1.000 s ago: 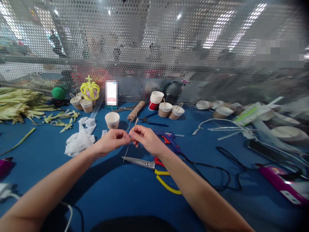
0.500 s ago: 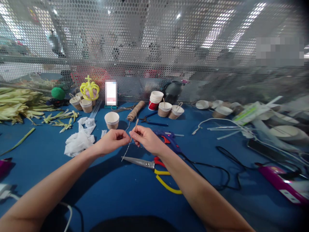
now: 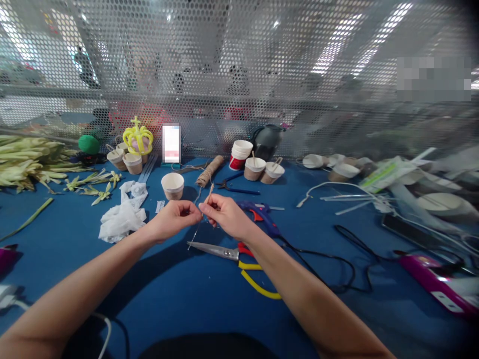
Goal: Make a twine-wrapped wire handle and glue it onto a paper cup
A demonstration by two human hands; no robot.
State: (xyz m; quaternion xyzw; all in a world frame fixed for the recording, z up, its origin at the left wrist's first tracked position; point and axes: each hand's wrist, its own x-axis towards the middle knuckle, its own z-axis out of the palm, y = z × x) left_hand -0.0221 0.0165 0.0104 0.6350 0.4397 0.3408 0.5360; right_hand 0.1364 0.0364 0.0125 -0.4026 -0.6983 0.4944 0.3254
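My left hand (image 3: pixel 177 219) and my right hand (image 3: pixel 227 214) meet above the middle of the table, both closed in a pinch. From the right fingers a thin tan piece (image 3: pixel 210 191), like a small stick or a twisted strand, points upward. At the left fingertips is a thin cord (image 3: pixel 194 233), which dangles below both hands. Scissors (image 3: pixel 215 250) with red and yellow handles lie below, partly under my right forearm. Beyond the hands lies a roll wound with brown twine (image 3: pixel 210 170). A twine-wrapped paper cup (image 3: pixel 172 187) stands behind my left hand.
Right of my hands lies a blue glue gun (image 3: pixel 265 215) with its black cable. Pliers (image 3: pixel 239 190), more wrapped cups (image 3: pixel 255 169) and a grey jug (image 3: pixel 268 142) stand behind. Crumpled white material (image 3: pixel 121 219) and pale husks (image 3: pixel 26 162) lie left; a purple power strip (image 3: pixel 430 279) lies right.
Both hands stay nearly in place with the same pinch. The tan piece in the right fingers has shifted very slightly; the table's things look unmoved.
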